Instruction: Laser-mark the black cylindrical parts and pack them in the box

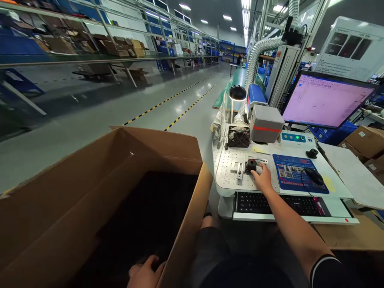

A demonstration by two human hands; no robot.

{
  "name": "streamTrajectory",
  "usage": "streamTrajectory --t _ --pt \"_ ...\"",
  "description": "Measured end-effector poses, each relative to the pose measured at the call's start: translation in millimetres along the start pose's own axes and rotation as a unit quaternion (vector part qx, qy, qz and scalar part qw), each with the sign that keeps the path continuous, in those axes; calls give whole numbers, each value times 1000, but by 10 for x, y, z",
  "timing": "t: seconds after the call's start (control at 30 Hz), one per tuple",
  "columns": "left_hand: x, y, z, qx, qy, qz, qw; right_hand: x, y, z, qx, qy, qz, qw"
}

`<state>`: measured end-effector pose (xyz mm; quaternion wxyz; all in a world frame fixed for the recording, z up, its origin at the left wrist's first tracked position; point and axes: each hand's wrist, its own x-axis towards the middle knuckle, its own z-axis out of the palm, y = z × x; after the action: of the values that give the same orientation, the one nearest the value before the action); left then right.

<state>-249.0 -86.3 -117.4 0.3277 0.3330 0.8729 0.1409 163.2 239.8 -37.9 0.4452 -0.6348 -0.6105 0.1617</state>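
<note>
My right hand (264,179) is at the perforated plate (225,172) of the marking machine, its thumb and fingers closed round the right side of a black round part (251,165). That part sits between small metal stops on the plate. Low in the frame, my left hand (145,275) reaches into a large open cardboard box (187,216). Its fingers are curled over the dark contents (150,208), and what they hold is too dark to make out. The grey and red machine head (266,123) hangs just above and behind the plate.
A monitor (328,100) stands at the right behind a blue mat (297,174) with a mouse (314,176). Another black part (312,153) lies near the control box (297,138). The keyboard (255,203) is on a tray at the table's front. Long shelves line the left.
</note>
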Motion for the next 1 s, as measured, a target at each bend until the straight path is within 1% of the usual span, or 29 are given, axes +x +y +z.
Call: streamTrajectory --t 0.1,0.17,0.23,0.27,0.33,0.4,0.47,0.6,0.77,0.9,1.0 --pt "10 0 38 24 23 15 999 -368 54 -373 -17 0 -62 998" --pt "18 23 60 45 28 22 998 -715 121 -626 -18 -17 -95 995" --pt "28 60 75 67 17 18 997 -1070 196 -818 -18 -37 -106 993" --pt "31 82 80 77 13 13 997 -1228 233 -882 -20 -48 -103 993" --pt "28 124 82 91 11 4 996 -1477 298 -945 -25 -67 -88 994" --pt "13 161 76 97 16 7 995 -1625 345 -943 -28 -82 -72 994" --pt "-9 193 61 97 16 11 995 -1690 374 -915 -30 -92 -67 993" --pt "-44 243 28 95 -2 -2 996 -1715 405 -864 -33 -111 -72 991" --pt "-33 234 7 89 -6 -1 996 -1737 422 -864 -40 -130 -57 989" --pt "-14 203 9 82 1 5 997 -1663 378 -895 -32 -113 -74 990" --pt "4 190 20 87 0 6 996 -1490 308 -898 -26 -87 -94 991"
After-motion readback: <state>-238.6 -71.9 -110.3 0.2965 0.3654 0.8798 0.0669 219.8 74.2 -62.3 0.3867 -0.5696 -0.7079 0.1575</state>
